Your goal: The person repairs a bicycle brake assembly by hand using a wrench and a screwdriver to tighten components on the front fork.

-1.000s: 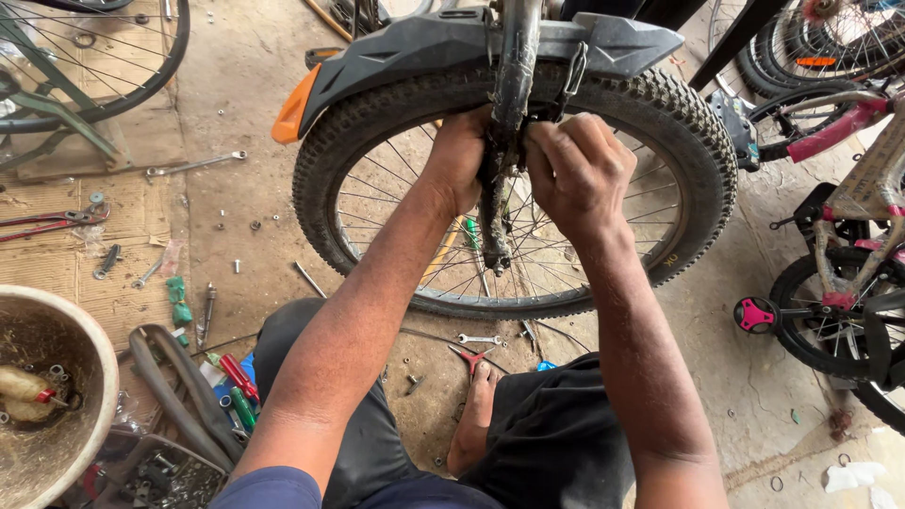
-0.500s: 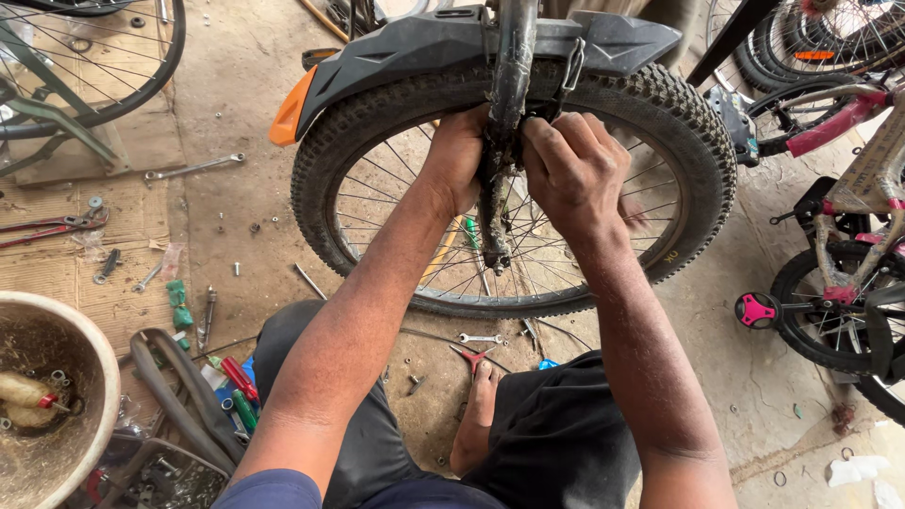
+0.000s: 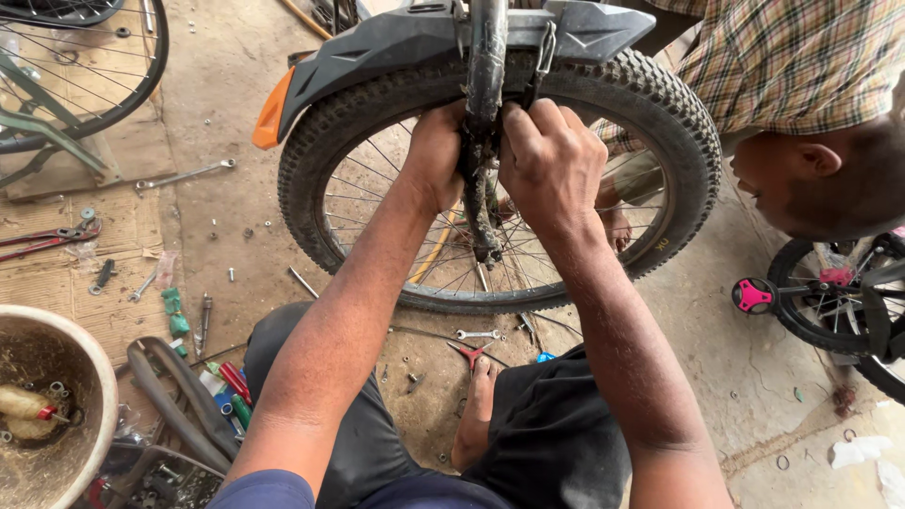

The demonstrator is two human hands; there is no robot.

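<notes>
grimy steel fork leg [image 3: 483, 141] over knobby black bicycle tyre [image 3: 660, 123], under grey plastic mudguard [image 3: 377, 47]. left hand [image 3: 436, 151] and right hand [image 3: 551, 165] clenched around it. likely rigid, heavy, greasy-slick; best gripped low, near axle.

Upright knobby bicycle wheel [image 3: 660, 123], mudguard [image 3: 377, 42] above

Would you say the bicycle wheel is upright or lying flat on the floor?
Upright: the wheel stands on its tyre under the mudguard.
</notes>
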